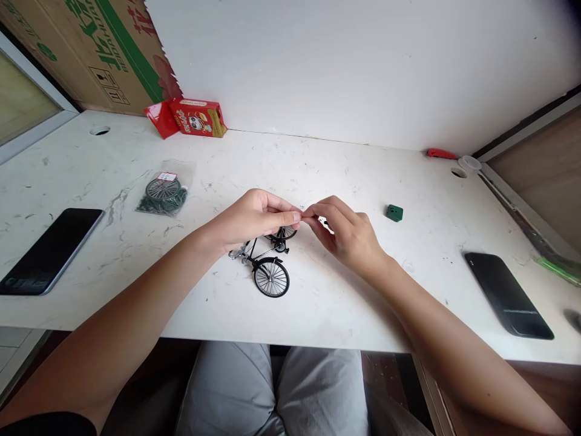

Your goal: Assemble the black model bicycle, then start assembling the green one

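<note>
Low over the white table, my left hand [256,217] reaches in with thumb and fingertips pressed together. My right hand [342,229] meets it fingertip to fingertip, closed in a pinch. Whatever sits between the fingers is too small or hidden to make out; a little dark bit shows by the right fingers. Below my left hand lies a black miniature bicycle [271,277] on its side, one wheel toward me and the other partly covered by the hand. I cannot tell whether the hand touches it.
A clear bag of dark green parts with a wheel [164,189] lies at left, beyond a phone [52,251]. Another phone [508,295] and a small green block [394,212] are at right. A red box [200,118] and red cutter [441,154] stand at the back.
</note>
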Motion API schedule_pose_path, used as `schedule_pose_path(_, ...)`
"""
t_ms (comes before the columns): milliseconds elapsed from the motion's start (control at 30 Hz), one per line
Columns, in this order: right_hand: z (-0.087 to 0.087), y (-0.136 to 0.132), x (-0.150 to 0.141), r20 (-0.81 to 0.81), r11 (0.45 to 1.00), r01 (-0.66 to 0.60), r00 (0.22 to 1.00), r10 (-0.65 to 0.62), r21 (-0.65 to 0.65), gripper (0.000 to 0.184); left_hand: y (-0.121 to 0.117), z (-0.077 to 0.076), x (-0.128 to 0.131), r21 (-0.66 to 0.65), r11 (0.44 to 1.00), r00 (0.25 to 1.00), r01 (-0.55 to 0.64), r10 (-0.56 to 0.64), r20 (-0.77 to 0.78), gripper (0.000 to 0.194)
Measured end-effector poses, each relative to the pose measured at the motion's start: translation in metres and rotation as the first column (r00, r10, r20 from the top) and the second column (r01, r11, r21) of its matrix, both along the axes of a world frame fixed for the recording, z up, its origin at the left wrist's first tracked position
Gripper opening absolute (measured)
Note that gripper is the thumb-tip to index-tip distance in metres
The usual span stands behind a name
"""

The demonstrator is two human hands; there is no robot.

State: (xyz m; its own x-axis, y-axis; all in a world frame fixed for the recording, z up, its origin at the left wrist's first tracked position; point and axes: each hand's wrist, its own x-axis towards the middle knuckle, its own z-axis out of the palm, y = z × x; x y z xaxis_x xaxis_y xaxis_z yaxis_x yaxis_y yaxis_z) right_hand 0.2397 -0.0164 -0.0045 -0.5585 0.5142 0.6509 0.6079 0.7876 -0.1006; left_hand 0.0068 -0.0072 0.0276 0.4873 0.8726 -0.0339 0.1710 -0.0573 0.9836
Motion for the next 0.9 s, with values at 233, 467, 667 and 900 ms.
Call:
schedule_pose_path(233, -0.001, 0.001, 0.005, 0.129, 0.998, 0.059, 0.99, -0.063, 0.037, 0.017, 0.009, -0.004, -0.007, -0.07, 0.992, 0.991, 0.108, -0.101, 0.088, 0.024)
schedule_pose_path(467, -0.012, 0.009, 0.009, 0.008, 0.999, -0.005, 1.0, 0.005, 0.047, 0.025, 0.011, -0.001, -0.009, -0.1, 0.987, 0.987, 0.122, -0.111, 0.114, 0.029)
schedule_pose_path(667, -0.012, 0.008, 0.002, -0.245, 0.994, -0.063, 0.969, 0.039, -0.092, 0.017, 0.011, -0.005, -0.009, -0.069, 0.991, 0.986, 0.117, -0.107, 0.129, 0.027)
schedule_pose_path(900, -0.004, 0.003, -0.002, -0.316, 0.969, -0.103, 0.948, 0.028, -0.225, 0.006, 0.009, -0.005, -0.009, -0.098, 0.988, 0.986, 0.12, -0.107, 0.127, 0.031)
